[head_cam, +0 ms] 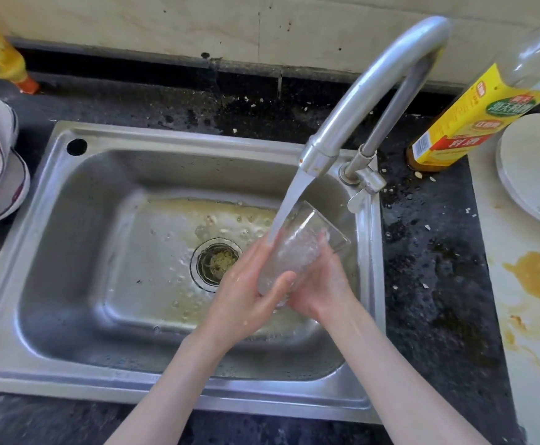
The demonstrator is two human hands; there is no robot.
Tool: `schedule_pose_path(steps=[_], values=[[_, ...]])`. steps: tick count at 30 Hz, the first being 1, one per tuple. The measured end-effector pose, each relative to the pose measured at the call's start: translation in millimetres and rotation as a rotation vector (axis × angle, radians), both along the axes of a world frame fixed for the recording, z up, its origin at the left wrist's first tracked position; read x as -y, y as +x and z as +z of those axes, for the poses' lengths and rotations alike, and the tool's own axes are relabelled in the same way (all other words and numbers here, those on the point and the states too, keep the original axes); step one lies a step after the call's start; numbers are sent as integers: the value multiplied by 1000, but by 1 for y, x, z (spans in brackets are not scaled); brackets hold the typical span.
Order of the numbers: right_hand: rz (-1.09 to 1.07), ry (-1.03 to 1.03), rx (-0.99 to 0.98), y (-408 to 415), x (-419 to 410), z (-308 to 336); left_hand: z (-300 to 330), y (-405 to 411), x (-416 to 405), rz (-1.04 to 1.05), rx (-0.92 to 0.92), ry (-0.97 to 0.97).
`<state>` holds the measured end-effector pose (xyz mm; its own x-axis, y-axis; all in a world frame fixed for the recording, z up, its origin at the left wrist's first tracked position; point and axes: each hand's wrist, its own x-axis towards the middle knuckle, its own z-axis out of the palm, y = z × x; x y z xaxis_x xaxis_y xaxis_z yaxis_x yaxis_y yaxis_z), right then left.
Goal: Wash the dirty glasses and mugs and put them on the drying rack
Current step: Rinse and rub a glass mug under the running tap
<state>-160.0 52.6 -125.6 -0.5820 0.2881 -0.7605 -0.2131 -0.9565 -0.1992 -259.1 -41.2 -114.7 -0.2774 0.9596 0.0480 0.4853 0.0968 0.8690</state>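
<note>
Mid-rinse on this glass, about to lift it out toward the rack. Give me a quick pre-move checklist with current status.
1. Grip secure: ok. The left hand and the right hand both wrap the glass.
2. Water reaching the glass: ok. The stream from the faucet hits its upper side.
3. Glass rinsed clean: cannot tell; running water blurs its surface.
4. Drying rack free and in reach: cannot tell; no rack is in view.
5. Sink clean: not ok. Food bits lie in the sink around the drain.
6. Lift path: ok on the left; the faucet arches close above.
</note>
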Motion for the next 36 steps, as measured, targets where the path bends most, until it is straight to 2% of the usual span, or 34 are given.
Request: schedule_pose_path(steps=[3,5,8,11,14,17,19,22,24,28,30,32,36], values=[[-10,-100,60,-3,-3,-5,-8,6,5,203,-19,41],[-54,-97,34,-6,-6,-7,-9,10,5,298,-38,-6],[0,77,-1,-16,-2,-4,-1,10,-5,362,-17,-91],[48,270,6,-27,15,-15,18,8,-24,482,220,-121],[42,309,-3,-30,22,-19,21,3,-27,415,339,-177],[69,471,175,-31,13,-19,12,-8,-12,233,481,-199],[147,552,300,-29,7,-21,10,-13,-2,157,587,-305],[209,700,395,-21,6,-20,14,-19,0,215,759,-485],[267,801,472,-16,5,-18,17,-26,-5,273,705,-580],[395,1017,510,-13,-2,-9,15,-33,-7,408,614,-578],[391,997,503,-6,-4,-7,12,-34,-6,437,595,-559],[354,885,493,2,-4,-10,11,-35,-7,446,596,-533],[307,334,246,12,2,-14,10,-42,-5,414,663,-522]])
